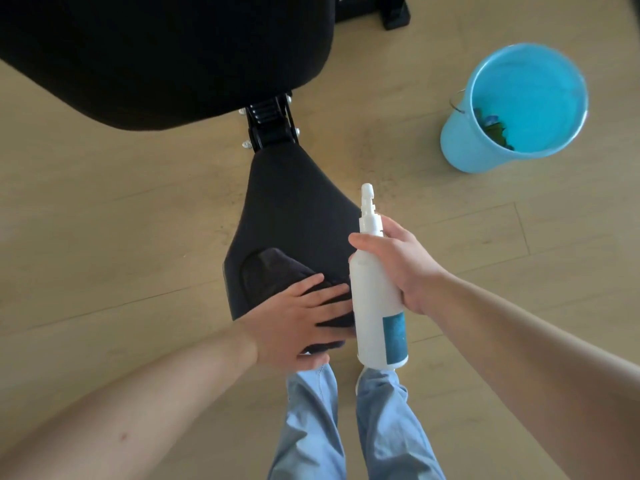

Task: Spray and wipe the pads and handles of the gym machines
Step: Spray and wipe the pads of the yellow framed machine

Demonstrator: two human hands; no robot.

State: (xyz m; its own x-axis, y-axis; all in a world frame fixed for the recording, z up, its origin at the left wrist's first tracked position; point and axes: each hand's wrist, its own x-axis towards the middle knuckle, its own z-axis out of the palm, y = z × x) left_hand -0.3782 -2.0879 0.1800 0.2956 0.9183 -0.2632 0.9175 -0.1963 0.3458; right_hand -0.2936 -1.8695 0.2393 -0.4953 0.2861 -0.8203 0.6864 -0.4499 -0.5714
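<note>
A black seat pad [294, 209] of a gym bench lies below me, joined by a black hinge [272, 123] to a larger black back pad [156, 53] at the top left. My left hand [294, 322] presses a dark cloth [273, 271] flat onto the near end of the seat pad, fingers straight. My right hand [403, 265] grips a white spray bottle [375, 306] with a blue label, held upright over the pad's right edge, nozzle pointing away from me.
A light blue bucket [460, 140] stands on the wooden floor [121, 220] at the right, with some dark items inside. A black machine foot [394, 15] shows at the top. My legs in light blue trousers [346, 427] are just below the pad.
</note>
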